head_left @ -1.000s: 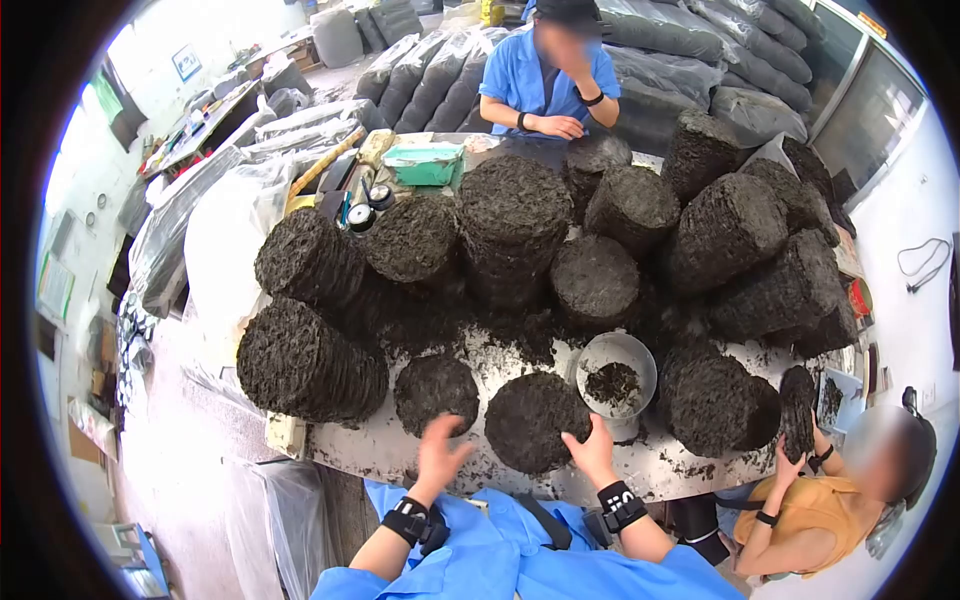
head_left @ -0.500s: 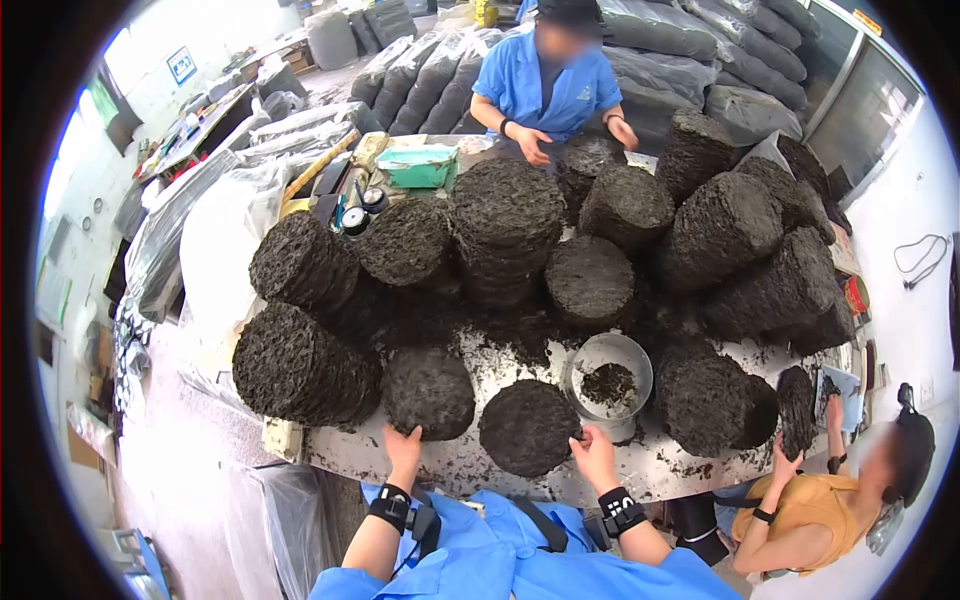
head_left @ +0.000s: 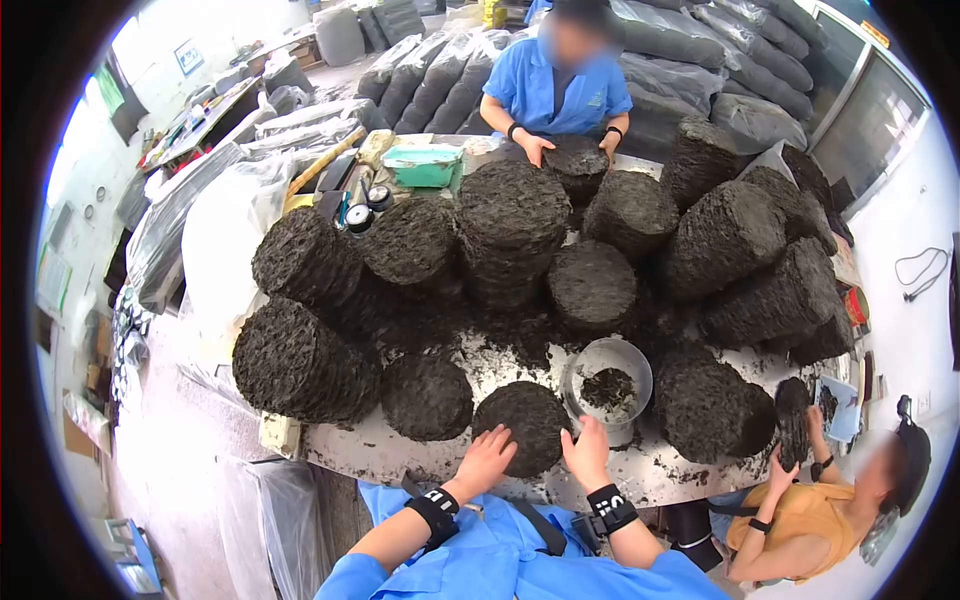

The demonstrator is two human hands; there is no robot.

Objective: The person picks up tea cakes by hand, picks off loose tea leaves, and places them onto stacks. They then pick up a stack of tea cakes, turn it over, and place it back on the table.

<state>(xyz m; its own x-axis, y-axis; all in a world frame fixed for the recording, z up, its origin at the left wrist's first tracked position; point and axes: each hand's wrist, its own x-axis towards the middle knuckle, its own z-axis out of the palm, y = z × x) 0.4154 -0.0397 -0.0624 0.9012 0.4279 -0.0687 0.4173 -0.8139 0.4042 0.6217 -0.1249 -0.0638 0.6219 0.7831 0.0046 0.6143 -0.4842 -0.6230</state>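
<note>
A dark, round, fibrous cake (head_left: 522,420), which looks like pressed dried seaweed, lies flat on the near side of the table. My left hand (head_left: 486,456) rests on its lower left part, fingers stretched out. At its right edge is my right hand (head_left: 588,455), thumb and fingers apart, close to a clear plastic tub (head_left: 640,415) with dark scraps inside. A second round cake (head_left: 427,397) lies just to the left, touched by neither hand. Whether each cake is one sheet or several cannot be told.
Tall stacks of similar cakes (head_left: 510,230) fill the table's middle and right. Across the table, a person in blue (head_left: 560,90) has both hands at a stack. A person in yellow (head_left: 800,520) holds a dark cake at right. A green box (head_left: 423,167) stands at back left.
My left hand has moved right, from the left cake onto the middle one. My right hand has shifted slightly up. The person across has brought both hands to a stack.
</note>
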